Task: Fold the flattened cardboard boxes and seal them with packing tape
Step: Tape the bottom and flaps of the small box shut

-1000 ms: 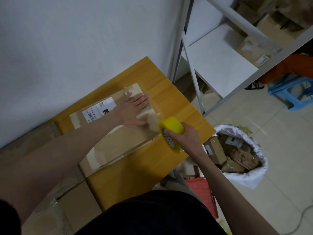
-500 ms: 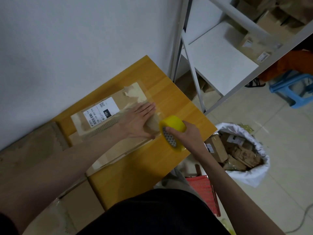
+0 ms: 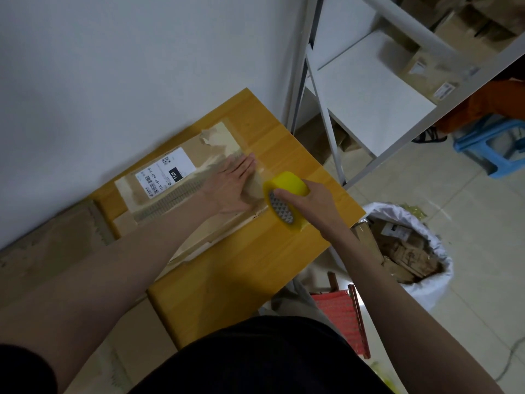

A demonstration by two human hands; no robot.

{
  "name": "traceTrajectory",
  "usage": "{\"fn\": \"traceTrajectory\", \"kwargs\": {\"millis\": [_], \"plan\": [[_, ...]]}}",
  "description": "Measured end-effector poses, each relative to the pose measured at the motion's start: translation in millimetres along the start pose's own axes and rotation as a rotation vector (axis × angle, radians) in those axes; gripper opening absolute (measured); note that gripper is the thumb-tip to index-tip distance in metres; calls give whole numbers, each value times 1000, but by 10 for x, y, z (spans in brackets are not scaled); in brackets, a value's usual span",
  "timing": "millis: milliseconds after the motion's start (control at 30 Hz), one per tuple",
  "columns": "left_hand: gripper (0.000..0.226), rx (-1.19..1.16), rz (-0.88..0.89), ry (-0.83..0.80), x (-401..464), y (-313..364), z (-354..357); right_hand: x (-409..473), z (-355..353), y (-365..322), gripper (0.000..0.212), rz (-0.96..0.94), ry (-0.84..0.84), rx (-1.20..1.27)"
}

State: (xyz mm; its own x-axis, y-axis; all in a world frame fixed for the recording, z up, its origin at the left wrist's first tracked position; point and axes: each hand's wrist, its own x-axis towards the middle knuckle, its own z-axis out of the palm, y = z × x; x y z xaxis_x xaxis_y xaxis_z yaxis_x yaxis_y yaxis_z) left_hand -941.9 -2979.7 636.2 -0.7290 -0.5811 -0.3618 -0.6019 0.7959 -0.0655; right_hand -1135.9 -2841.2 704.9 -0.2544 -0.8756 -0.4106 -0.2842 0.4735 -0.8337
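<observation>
A brown cardboard box point(image 3: 159, 206) with a white shipping label point(image 3: 166, 173) lies on the yellow wooden table point(image 3: 241, 265). My left hand point(image 3: 233, 186) presses flat on the box's right end, fingers straight and pointing to the upper right. Just to its right, my right hand point(image 3: 312, 203) grips a yellow roll of packing tape point(image 3: 284, 194) held on edge against the box's right end. A clear strip of tape runs from the roll under my left hand.
A white wall stands behind the table. A grey metal shelf rack point(image 3: 369, 89) with boxes is at the right. A white sack point(image 3: 412, 251) full of cardboard sits on the floor, next to a red stool point(image 3: 341, 314). Flattened cardboard point(image 3: 56, 251) lies at the left.
My left hand slid rightward along the box toward its right end. The tape roll in my right hand shifted slightly and stays close to the box's end.
</observation>
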Motion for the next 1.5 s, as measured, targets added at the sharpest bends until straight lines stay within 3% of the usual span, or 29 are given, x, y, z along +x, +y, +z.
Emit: {"fn": "traceTrajectory", "kwargs": {"millis": [133,400,467,600,667,800,933,1067,1200,1333,1400,1500], "plan": [[113,58,-8,-6,-5,15,-8,-169,-43,253,40,42,19,-129],[98,79,49,45,-52,119,15,-273,13,434,33,80,46,-95],[90,65,78,58,-66,160,69,-271,35,499,38,97,56,-123],[67,36,136,145,-112,259,227,-289,93,599,28,116,40,-75],[61,56,150,192,-131,332,319,-312,142,641,35,140,10,-40],[84,5,137,244,-188,404,423,-351,256,681,40,202,-50,51],[91,-85,79,209,-232,468,430,-357,397,749,43,251,-118,121],[91,-163,22,196,-292,558,398,-328,538,822,45,293,-149,161],[75,-220,-70,241,-474,668,315,-290,659,880,45,308,-155,195],[41,-559,-177,451,-802,944,291,-287,748,930,46,312,-141,228],[18,-759,-311,551,-924,1151,322,-294,771,947,44,306,-137,244],[22,-1183,-664,439,-882,1401,343,-318,763,987,42,287,-152,269]]}}
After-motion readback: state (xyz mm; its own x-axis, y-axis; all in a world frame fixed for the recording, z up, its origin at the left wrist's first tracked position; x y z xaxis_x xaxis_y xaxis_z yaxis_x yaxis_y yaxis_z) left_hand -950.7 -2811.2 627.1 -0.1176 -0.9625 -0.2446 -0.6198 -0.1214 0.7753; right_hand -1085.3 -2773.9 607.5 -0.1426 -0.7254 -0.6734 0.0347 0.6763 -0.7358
